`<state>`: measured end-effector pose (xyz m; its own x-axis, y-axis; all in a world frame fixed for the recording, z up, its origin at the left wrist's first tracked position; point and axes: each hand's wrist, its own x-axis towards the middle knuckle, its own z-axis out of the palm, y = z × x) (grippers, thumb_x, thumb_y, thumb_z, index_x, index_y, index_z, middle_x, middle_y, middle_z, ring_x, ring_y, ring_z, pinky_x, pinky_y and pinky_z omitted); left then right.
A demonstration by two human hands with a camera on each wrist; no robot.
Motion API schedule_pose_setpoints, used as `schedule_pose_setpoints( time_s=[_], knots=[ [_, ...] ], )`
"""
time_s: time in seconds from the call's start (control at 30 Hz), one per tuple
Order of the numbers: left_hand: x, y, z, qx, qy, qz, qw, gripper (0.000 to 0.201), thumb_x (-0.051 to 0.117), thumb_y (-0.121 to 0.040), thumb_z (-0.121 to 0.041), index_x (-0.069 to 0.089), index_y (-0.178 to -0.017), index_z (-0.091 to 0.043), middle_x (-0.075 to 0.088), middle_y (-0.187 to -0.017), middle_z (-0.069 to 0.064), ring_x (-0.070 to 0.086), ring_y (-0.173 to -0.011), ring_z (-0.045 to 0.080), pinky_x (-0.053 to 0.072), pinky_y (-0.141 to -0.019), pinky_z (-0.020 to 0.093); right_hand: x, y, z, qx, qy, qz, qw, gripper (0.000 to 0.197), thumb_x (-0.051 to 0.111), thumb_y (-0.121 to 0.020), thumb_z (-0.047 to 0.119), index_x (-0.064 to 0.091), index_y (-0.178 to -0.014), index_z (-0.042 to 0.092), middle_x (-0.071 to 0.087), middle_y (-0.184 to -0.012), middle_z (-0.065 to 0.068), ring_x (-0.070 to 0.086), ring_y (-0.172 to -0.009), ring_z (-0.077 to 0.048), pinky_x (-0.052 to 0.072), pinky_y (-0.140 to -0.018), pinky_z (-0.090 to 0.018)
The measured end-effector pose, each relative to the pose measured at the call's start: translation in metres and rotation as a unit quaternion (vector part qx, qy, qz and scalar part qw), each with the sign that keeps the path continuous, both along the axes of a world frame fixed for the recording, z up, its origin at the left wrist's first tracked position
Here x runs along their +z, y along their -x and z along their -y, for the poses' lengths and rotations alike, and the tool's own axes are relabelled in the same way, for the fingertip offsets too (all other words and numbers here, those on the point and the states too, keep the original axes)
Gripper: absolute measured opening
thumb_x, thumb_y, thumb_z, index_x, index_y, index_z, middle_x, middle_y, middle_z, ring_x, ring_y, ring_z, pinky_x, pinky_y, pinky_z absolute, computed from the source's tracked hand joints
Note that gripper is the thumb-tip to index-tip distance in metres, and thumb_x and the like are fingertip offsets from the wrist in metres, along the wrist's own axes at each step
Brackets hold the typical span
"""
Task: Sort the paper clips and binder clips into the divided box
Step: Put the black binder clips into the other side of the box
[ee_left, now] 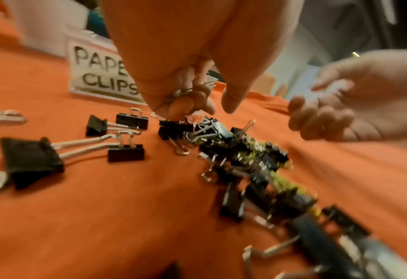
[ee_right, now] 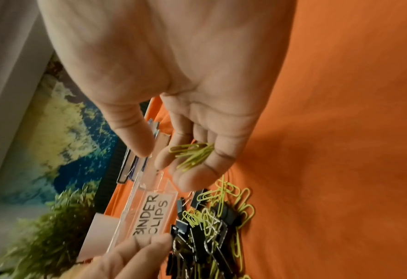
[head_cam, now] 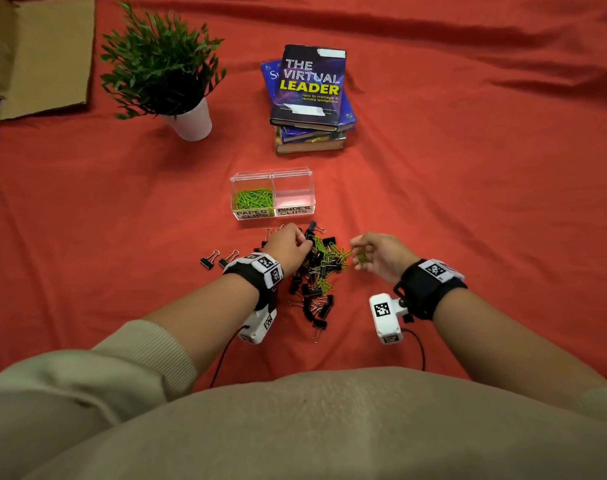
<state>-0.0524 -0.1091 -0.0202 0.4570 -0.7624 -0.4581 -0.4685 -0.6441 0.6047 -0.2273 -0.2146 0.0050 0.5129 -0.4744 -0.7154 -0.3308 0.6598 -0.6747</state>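
A clear divided box [head_cam: 273, 174] stands on the red cloth; its left cell, labelled PAPER CLIPS [ee_left: 102, 75], holds green paper clips [head_cam: 254, 199], and the BINDER CLIPS cell [ee_right: 152, 215] looks empty. In front of it lies a mixed pile [head_cam: 321, 268] of black binder clips and green paper clips. My left hand [head_cam: 295, 244] is at the pile's far left, fingers [ee_left: 186, 102] curled round the wire handles of binder clips. To the pile's right my right hand [head_cam: 368, 251], palm turned sideways, cups a few green paper clips [ee_right: 193, 154] in its curled fingers.
Stray binder clips [head_cam: 210, 259] lie left of the pile, and more trail toward me [head_cam: 317, 323]. Behind the box are a stack of books [head_cam: 310, 98] and a potted plant [head_cam: 167, 74]. Cardboard [head_cam: 42, 57] lies at the far left.
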Motion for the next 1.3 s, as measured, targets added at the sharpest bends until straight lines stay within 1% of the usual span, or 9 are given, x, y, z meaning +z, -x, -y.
schedule_pose_setpoints(
  time_s=[0.13, 0.27, 0.37, 0.5, 0.6, 0.77, 0.9, 1.0, 1.3],
  knots=[
    [-0.003, 0.002, -0.007, -0.088, -0.034, 0.087, 0.992, 0.025, 0.061, -0.089, -0.032, 0.051, -0.101, -0.013, 0.057, -0.091, 0.002, 0.055, -0.083, 0.022, 0.044, -0.073, 0.033, -0.011, -0.019, 0.002, 0.085, 0.142, -0.128, 0.978, 0.011, 0.058, -0.088, 0.011, 0.059, -0.078, 0.009, 0.055, -0.066, -0.005, 0.051, -0.053, -0.016, 0.045, -0.045, -0.022],
    [0.0, 0.001, -0.021, -0.102, -0.02, 0.089, 0.991, 0.018, 0.058, -0.091, -0.026, 0.053, -0.102, -0.012, 0.059, -0.093, 0.004, 0.057, -0.087, 0.024, 0.039, -0.07, 0.029, -0.024, -0.028, -0.006, 0.273, 0.344, -0.206, 0.874, 0.006, 0.064, -0.085, 0.016, 0.061, -0.081, 0.013, 0.057, -0.069, 0.003, 0.051, -0.062, -0.01, 0.039, -0.056, -0.021],
    [0.004, -0.005, -0.033, -0.078, -0.01, 0.08, 0.994, 0.013, 0.054, -0.092, -0.024, 0.054, -0.097, -0.012, 0.057, -0.084, 0.001, 0.057, -0.08, 0.023, 0.039, -0.067, 0.028, -0.027, -0.024, -0.015, 0.361, 0.383, -0.223, 0.82, 0.007, 0.064, -0.084, 0.017, 0.059, -0.08, 0.014, 0.062, -0.078, 0.0, 0.056, -0.073, -0.014, 0.04, -0.062, -0.024],
    [0.009, -0.018, -0.045, -0.036, -0.053, 0.095, 0.993, 0.01, 0.054, -0.085, -0.024, 0.054, -0.089, -0.015, 0.06, -0.081, 0.003, 0.057, -0.076, 0.025, 0.042, -0.064, 0.028, -0.024, -0.012, -0.021, 0.396, 0.342, -0.214, 0.825, 0.011, 0.066, -0.081, 0.014, 0.059, -0.072, 0.016, 0.063, -0.073, 0.003, 0.058, -0.07, -0.011, 0.042, -0.054, -0.018],
    [0.012, -0.021, -0.044, -0.029, -0.067, 0.121, 0.99, 0.017, 0.055, -0.083, -0.028, 0.053, -0.093, -0.015, 0.063, -0.087, 0.005, 0.06, -0.081, 0.027, 0.05, -0.069, 0.033, -0.021, -0.014, -0.014, 0.334, 0.373, -0.246, 0.83, 0.01, 0.057, -0.083, 0.012, 0.06, -0.076, 0.007, 0.065, -0.077, -0.008, 0.06, -0.072, -0.019, 0.047, -0.057, -0.025],
    [0.006, -0.005, -0.024, -0.075, -0.052, 0.149, 0.985, 0.015, 0.053, -0.087, -0.024, 0.055, -0.096, -0.012, 0.064, -0.094, 0.006, 0.059, -0.084, 0.025, 0.048, -0.068, 0.033, -0.021, -0.028, -0.009, 0.319, 0.392, -0.335, 0.795, 0.02, 0.054, -0.082, 0.017, 0.049, -0.064, 0.011, 0.057, -0.074, -0.012, 0.059, -0.071, -0.029, 0.044, -0.058, -0.03],
    [-0.004, 0.0, -0.016, -0.091, -0.072, 0.154, 0.981, 0.022, 0.057, -0.09, -0.026, 0.053, -0.104, -0.009, 0.063, -0.101, 0.01, 0.061, -0.093, 0.029, 0.05, -0.074, 0.037, -0.027, -0.037, -0.023, 0.351, 0.396, -0.311, 0.789, 0.023, 0.065, -0.084, 0.026, 0.052, -0.09, 0.007, 0.054, -0.089, -0.008, 0.056, -0.084, -0.025, 0.043, -0.067, -0.029],
    [-0.008, -0.006, -0.019, -0.101, -0.079, 0.154, 0.98, 0.019, 0.054, -0.09, -0.019, 0.055, -0.102, -0.005, 0.064, -0.102, 0.015, 0.06, -0.095, 0.033, 0.048, -0.076, 0.038, -0.033, -0.036, -0.03, 0.351, 0.432, -0.288, 0.779, 0.036, 0.063, -0.087, 0.022, 0.051, -0.113, 0.001, 0.054, -0.113, -0.014, 0.053, -0.107, -0.029, 0.044, -0.091, -0.034],
    [-0.007, -0.031, -0.048, -0.092, -0.088, 0.196, 0.972, 0.023, 0.046, -0.09, -0.02, 0.052, -0.105, -0.003, 0.062, -0.106, 0.02, 0.059, -0.097, 0.038, 0.046, -0.075, 0.041, -0.033, -0.027, -0.037, 0.367, 0.463, -0.247, 0.768, 0.028, 0.054, -0.093, 0.016, 0.052, -0.113, -0.003, 0.05, -0.114, -0.017, 0.05, -0.108, -0.029, 0.04, -0.096, -0.033]
  ],
)
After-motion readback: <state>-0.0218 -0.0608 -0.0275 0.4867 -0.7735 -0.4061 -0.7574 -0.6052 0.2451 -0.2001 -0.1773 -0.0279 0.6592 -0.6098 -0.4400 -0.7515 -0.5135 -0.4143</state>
